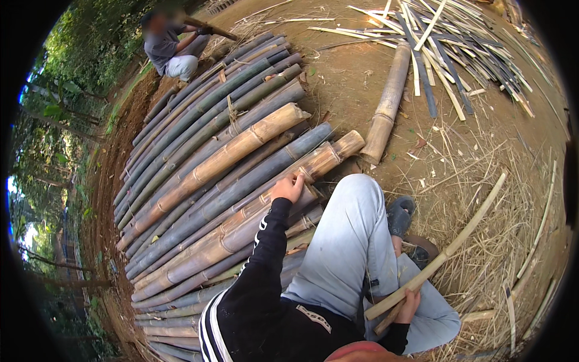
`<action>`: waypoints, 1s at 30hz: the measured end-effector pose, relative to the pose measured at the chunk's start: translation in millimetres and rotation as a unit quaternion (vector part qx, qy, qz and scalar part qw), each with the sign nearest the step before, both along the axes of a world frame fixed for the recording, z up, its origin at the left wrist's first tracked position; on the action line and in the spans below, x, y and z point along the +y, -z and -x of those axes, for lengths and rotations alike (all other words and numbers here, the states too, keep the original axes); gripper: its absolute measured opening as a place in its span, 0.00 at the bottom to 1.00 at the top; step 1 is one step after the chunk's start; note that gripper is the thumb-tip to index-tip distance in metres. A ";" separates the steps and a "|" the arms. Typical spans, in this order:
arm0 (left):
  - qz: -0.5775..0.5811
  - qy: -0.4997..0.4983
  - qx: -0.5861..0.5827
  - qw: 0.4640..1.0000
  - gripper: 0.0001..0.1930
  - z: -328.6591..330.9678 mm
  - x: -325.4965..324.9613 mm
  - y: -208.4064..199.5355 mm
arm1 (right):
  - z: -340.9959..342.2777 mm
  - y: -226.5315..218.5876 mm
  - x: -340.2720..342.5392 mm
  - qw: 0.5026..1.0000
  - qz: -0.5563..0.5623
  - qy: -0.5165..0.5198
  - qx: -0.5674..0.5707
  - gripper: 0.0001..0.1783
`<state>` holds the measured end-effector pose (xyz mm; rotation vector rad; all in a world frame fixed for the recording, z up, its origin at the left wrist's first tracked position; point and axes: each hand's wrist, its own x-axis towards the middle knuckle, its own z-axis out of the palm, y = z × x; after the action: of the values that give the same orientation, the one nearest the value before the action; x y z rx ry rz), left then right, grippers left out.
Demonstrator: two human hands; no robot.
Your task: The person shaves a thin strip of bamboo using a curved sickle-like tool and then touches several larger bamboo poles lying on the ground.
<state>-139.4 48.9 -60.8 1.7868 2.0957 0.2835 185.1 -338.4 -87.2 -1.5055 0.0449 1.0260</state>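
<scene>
Holds one long, narrow, pale yellow split-bamboo strip (446,252) in the right hand (411,306), low on the right, slanting up across the folded leg. Has the right fingers closed around the strip near its lower end. Just beneath, beside the same hand, one shorter brown wooden piece (386,321); cannot tell whether gripped too.

Rests the left hand (288,187), fingers bent, near the cut ends of a broad row of round bamboo poles (211,168) in green, grey and tan, well over a dozen, exact number unclear; cannot tell whether gripping or only touching. Wears light-blue jeans (338,247) on two bent legs and one black long-sleeved top (265,314) with white stripes.

Beyond the pole ends, apart on brown soil (338,66), one thick tan-grey bamboo length (389,102). At upper right, one loose heap of pale and dark split strips (453,55), too many to count. Along the right, scattered straw-coloured shavings (470,145). At far upper left, one crouching co-worker (163,51) in grey shirt, holding one brown length (211,28).
</scene>
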 end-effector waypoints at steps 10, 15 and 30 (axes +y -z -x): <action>0.000 0.007 -0.018 1.000 0.29 1.8 -3.6 -6.3 | -3.1 -2.4 0.5 1.000 0.020 -0.019 0.009 0.25; 0.007 0.004 -0.006 1.000 0.28 2.7 -2.4 -3.0 | -3.6 -0.9 -2.3 1.000 0.025 -0.014 0.013 0.24; -0.004 0.018 0.006 1.000 0.29 -1.0 -1.3 -3.7 | -0.5 3.5 -1.4 1.000 0.012 -0.009 -0.014 0.21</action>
<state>-138.4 47.6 -57.1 1.8339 2.0712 0.2718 185.6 -339.8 -90.8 -1.5449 0.0242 1.0212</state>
